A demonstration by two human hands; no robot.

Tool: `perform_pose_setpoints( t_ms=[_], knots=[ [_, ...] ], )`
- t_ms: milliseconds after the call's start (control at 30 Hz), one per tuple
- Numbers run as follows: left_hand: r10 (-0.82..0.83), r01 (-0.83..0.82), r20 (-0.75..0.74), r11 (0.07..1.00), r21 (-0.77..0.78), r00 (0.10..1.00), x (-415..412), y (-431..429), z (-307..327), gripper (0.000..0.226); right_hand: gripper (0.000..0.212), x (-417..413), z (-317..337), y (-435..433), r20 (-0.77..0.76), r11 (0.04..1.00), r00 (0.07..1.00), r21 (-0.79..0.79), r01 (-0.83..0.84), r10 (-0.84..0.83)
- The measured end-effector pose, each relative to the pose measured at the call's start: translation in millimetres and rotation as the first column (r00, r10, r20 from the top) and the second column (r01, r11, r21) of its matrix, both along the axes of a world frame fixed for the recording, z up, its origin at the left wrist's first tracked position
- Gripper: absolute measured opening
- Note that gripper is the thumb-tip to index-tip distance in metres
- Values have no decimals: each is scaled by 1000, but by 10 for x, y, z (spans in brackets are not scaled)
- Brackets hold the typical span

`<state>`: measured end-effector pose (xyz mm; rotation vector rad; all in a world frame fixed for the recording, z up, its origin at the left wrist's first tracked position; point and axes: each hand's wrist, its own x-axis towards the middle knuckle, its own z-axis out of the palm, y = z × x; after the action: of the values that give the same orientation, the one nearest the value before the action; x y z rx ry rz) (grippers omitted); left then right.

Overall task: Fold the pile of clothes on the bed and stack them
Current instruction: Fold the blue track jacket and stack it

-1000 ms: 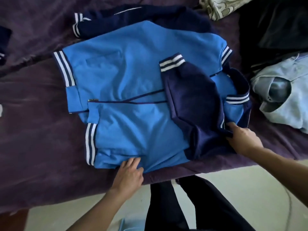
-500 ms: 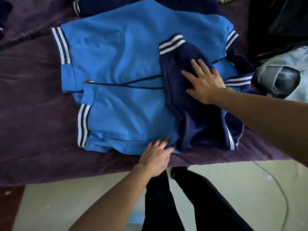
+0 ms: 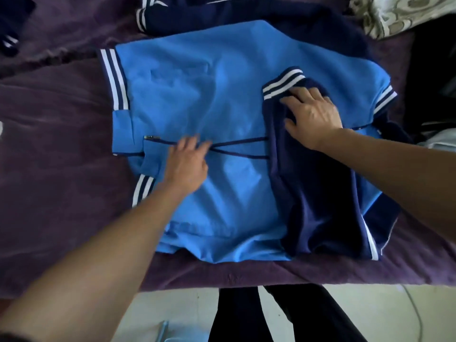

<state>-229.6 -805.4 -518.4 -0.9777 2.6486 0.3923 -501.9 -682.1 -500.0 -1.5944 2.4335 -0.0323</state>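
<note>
Left hand (image 3: 187,161) flat on jacket (image 3: 222,82) centre; right hand (image 3: 313,112) spread on folded sleeve (image 3: 315,198), 3 o'clock. Risk: loose sleeve slides, fold opens.

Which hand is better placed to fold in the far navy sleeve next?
Probably the left hand: it rests flat on the bright blue zip jacket, nearer the far navy sleeve's striped cuff, while the right hand presses the folded navy sleeve.

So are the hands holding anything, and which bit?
Nothing is gripped. The left hand lies flat on the blue jacket by its zip; the right hand presses the folded navy sleeve near its striped cuff.
</note>
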Motion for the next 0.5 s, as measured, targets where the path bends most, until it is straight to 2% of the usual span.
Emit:
perform_pose_setpoints(
  t_ms=[67, 100, 167, 233, 333, 433, 500],
  knots=[
    [-120, 127, 234, 992, -15, 965, 63, -366, -75, 42, 49, 45, -97, -173, -9, 1000, 1000, -5, -27, 27],
    [-172, 183, 270, 983, -14, 947, 134, -449, -101, 32, 49, 70, -135, -250, -14, 1000, 1000, -17, -26, 26],
    [-199, 213, 217, 976, -43, 956, 343, -523, -91, 24, 47, 94, -190, -370, -29, 999, 999, -33, 14, -15],
    [-120, 138, 183, 986, -89, 976, 567, -646, -70, 23, 47, 54, -235, -413, -47, 996, 995, -9, 91, -92],
    [-31, 72, 213, 980, -184, 977, 731, -834, -93, 22, 53, -4, -251, -395, -81, 980, 988, 139, 141, -130],
    [-87, 98, 53, 962, -255, 995, 504, -908, -142, 26, 46, -75, -131, -505, -79, 957, 986, 241, 159, -144],
    [-155, 145, -27, 962, -233, 988, 268, -931, -193, 36, 31, -160, 14, -754, -72, 964, 984, 201, 174, -163]
  ],
)
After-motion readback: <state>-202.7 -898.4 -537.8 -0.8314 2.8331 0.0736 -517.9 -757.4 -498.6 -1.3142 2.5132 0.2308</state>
